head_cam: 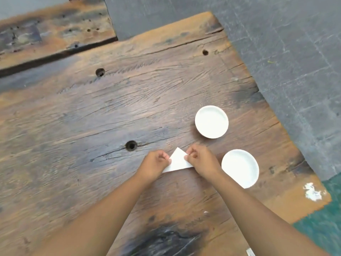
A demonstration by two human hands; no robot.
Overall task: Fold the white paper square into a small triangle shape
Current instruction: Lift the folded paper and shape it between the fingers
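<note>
I pinch the paper [178, 160] with my left hand [156, 164] and right hand [200, 161]. If my fingers slip, the fold goes crooked beside the near bowl [241, 168].

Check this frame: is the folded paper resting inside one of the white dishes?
No. The white paper lies on the wooden table, pinched between the left hand and right hand, beside both white dishes.

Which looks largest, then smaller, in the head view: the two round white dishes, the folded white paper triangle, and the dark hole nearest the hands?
1. Nearer round white dish, though an arm covers part and nearness may flatter it.
2. Farther round white dish, close behind.
3. Folded white paper triangle, edges under both hands.
4. Dark hole in the wooden table.
</note>
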